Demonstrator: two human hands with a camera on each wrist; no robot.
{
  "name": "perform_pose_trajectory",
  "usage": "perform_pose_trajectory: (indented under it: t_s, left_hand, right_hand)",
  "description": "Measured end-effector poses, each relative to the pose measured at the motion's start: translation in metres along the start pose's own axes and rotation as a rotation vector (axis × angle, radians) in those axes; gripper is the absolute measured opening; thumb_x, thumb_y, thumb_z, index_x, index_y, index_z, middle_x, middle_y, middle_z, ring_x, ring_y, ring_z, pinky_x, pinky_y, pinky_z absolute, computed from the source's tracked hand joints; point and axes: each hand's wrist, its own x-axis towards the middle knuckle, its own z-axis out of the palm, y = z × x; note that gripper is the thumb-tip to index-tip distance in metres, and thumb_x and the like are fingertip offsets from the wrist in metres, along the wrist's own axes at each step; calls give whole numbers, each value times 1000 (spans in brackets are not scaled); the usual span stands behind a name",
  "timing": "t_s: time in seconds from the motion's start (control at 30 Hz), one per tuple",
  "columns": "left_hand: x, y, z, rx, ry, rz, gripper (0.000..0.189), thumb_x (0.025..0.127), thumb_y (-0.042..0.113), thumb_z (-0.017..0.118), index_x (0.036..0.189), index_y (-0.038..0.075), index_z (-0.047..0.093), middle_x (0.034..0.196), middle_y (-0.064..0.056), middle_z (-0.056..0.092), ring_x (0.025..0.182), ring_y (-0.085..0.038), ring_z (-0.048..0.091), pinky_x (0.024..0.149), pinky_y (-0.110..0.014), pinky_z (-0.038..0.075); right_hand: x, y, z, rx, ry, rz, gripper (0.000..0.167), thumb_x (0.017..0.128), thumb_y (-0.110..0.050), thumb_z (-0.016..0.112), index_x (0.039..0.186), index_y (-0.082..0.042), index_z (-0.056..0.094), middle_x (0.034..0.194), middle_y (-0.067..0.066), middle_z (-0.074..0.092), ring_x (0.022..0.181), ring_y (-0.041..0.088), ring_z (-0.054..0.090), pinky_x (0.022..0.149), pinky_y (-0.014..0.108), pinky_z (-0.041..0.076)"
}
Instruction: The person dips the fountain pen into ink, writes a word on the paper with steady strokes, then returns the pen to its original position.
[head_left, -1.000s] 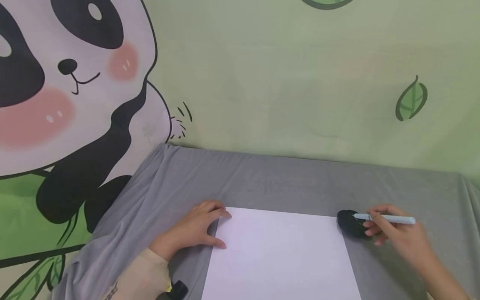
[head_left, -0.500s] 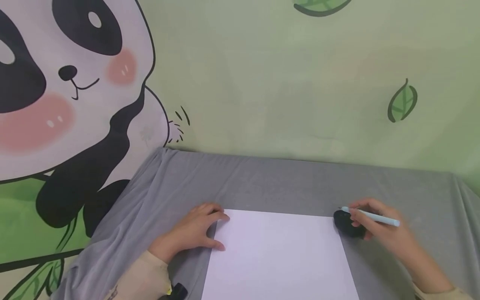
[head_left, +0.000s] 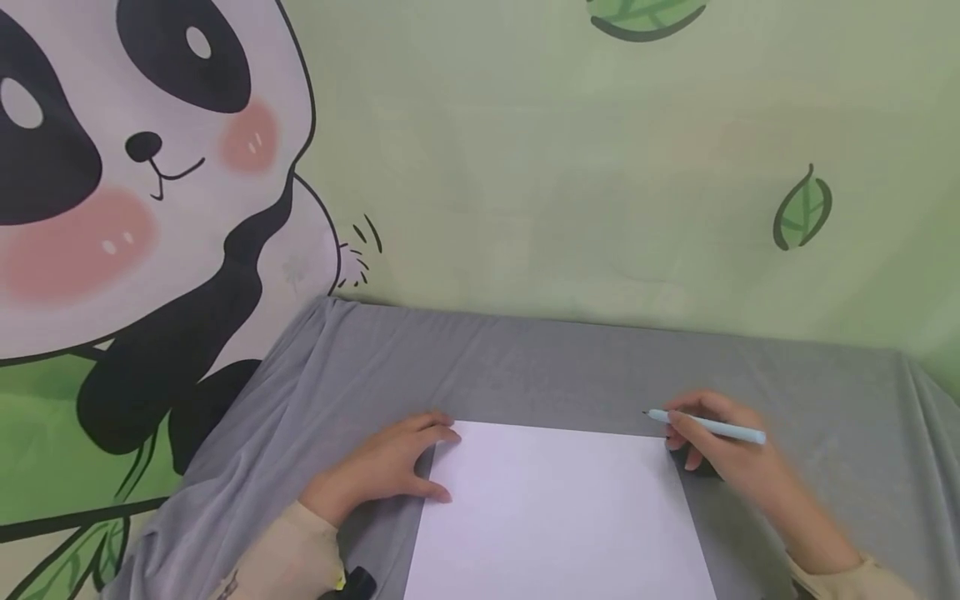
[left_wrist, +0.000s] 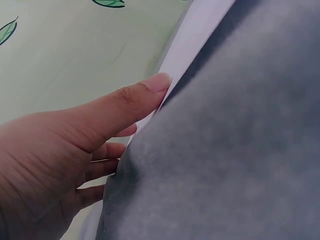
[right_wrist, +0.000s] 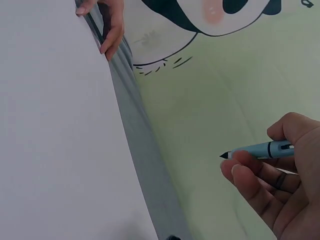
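Note:
A sheet of white paper (head_left: 562,508) lies on the grey cloth in front of the person. My left hand (head_left: 384,458) rests at its upper left edge, thumb and fingers spread; the left wrist view has the thumb (left_wrist: 132,102) touching the paper's edge. Between thumb and fingers, my right hand (head_left: 731,433) pinches a light blue pen (head_left: 742,432) just above the sheet's upper right corner. The pen's dark tip points left, off the cloth. In the right wrist view the pen (right_wrist: 260,151) shows a dark band. Beneath the right hand sits a rounded black object (head_left: 705,468), mostly hidden.
Grey cloth (head_left: 540,358) drapes over the table and hangs in folds at the left. Behind it stands a green wall (head_left: 570,208) painted with a panda (head_left: 255,242) and leaves. A small black item (head_left: 360,582) shows beside the left sleeve.
My right hand has moved left with the pen, from right of the black object to over it, covering more of it. The left hand stays at the paper's edge.

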Motion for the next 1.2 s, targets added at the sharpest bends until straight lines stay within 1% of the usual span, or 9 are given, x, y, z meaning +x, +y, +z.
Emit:
perform_pose_trajectory:
  t_s: [0.13, 0.2, 0.33, 0.5, 0.7, 0.8, 0.93, 1.07, 1.2]
  left_hand:
    - [0, -1, 0, -20, -1, 1, 69, 71, 44, 81, 127, 12, 58, 141, -12, 50, 132, -33, 47, 106, -51, 39]
    - [0, -2, 1, -21, 2, 5, 69, 70, 45, 81, 126, 12, 58, 141, -12, 50, 132, -33, 47, 106, -51, 39]
    - [0, -5, 3, -23, 8, 8, 68, 70, 44, 81, 126, 13, 58, 141, -11, 50, 132, -33, 47, 106, -50, 39]
    - [1, -7, 5, -27, 6, 5, 68, 70, 45, 82, 126, 14, 58, 142, -10, 50, 132, -32, 47, 107, -50, 39]
    - [2, -8, 6, -25, 10, 8, 69, 70, 45, 82, 126, 15, 58, 142, -9, 50, 132, -31, 46, 106, -51, 39]
    - [3, -8, 7, -32, 6, 5, 69, 70, 45, 82, 127, 15, 58, 142, -8, 50, 133, -31, 46, 107, -51, 38]
    - [3, -8, 7, -38, 3, 1, 69, 70, 45, 82, 127, 15, 58, 143, -9, 49, 133, -31, 45, 107, -51, 38]
    - [2, -7, 6, -44, 0, -4, 68, 70, 45, 81, 127, 15, 58, 143, -9, 49, 134, -32, 45, 108, -51, 38]
    - [2, -7, 5, -44, -1, -6, 69, 70, 45, 81, 127, 15, 58, 143, -9, 48, 134, -33, 45, 107, -52, 37]
  right_hand:
    - [4, -4, 9, 41, -4, -36, 19, 94, -3, 57, 110, 7, 60, 74, -10, 68, 59, 10, 63, 50, 27, 52]
    - [6, -6, 13, 52, -4, -39, 19, 93, -3, 58, 110, 6, 61, 74, -10, 68, 57, 10, 62, 50, 26, 52]
    - [10, -10, 21, 66, -19, -18, 19, 93, -6, 60, 109, 4, 63, 74, -10, 69, 56, 10, 62, 50, 27, 53]
    - [13, -11, 31, 85, -39, -3, 18, 91, -6, 63, 107, 2, 64, 74, -16, 68, 59, 12, 65, 49, 29, 53]
    - [15, -10, 43, 110, -70, 9, 16, 90, -8, 65, 104, 1, 65, 77, -13, 68, 65, 12, 66, 50, 31, 54]
    - [15, -10, 48, 111, -81, 14, 16, 90, -8, 64, 103, 1, 65, 77, -13, 67, 64, 13, 65, 51, 31, 54]
    - [15, -12, 56, 135, -83, 36, 17, 88, -6, 65, 103, 3, 64, 75, -8, 67, 61, 14, 64, 51, 30, 54]
    - [15, -14, 63, 167, -87, 90, 20, 87, -8, 67, 103, 4, 64, 75, -3, 68, 60, 13, 64, 54, 29, 55]
    - [14, -15, 69, 188, -109, 114, 21, 87, -8, 67, 103, 5, 64, 76, 6, 67, 58, 15, 62, 54, 29, 55]
